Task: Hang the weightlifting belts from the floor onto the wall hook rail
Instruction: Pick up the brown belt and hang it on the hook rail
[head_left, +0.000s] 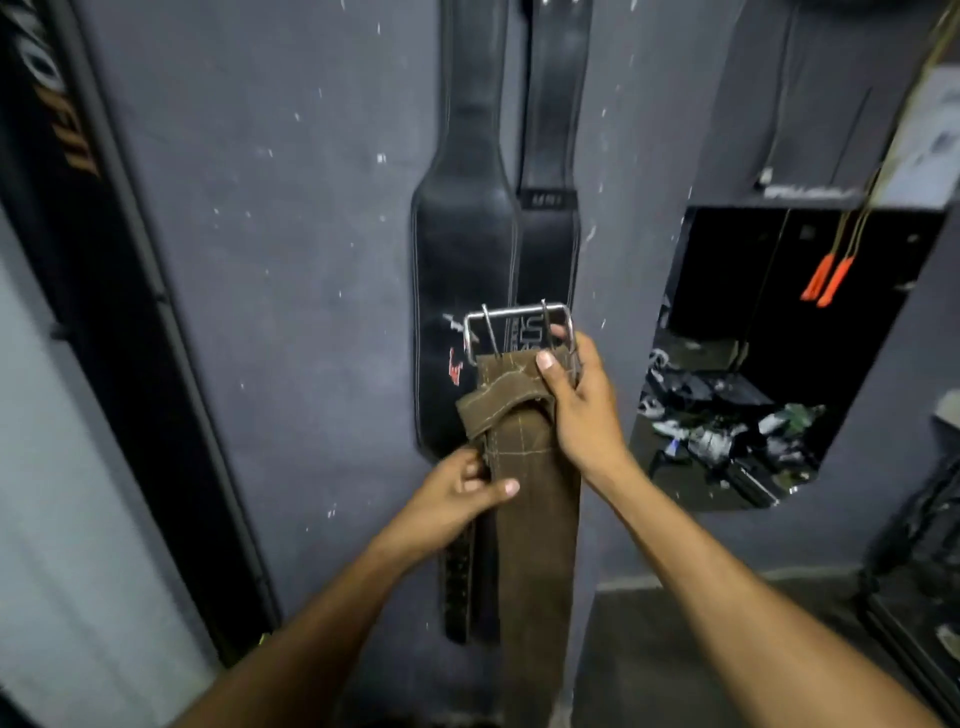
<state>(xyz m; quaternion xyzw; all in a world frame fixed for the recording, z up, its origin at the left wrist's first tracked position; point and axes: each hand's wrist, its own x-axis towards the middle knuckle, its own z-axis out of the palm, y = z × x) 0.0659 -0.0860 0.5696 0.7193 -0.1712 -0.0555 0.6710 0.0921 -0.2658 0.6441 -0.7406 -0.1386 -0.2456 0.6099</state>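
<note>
Holding the brown belt (535, 499) up against the grey wall (311, 312), we keep it in both hands so the buckle (519, 332) stays on top, ready for a hook; our right hand (576, 405) pinches the belt's top end just under the buckle, thumb on the front, while our left hand (457, 499) curls round its left edge lower down to steady the hanging length; the rail itself is out of view above; we count three belts in all: one brown in our hands, two black belts (467, 249) already hanging side by side behind it, and one pair of orange handles (828, 280) dangling at right.
</note>
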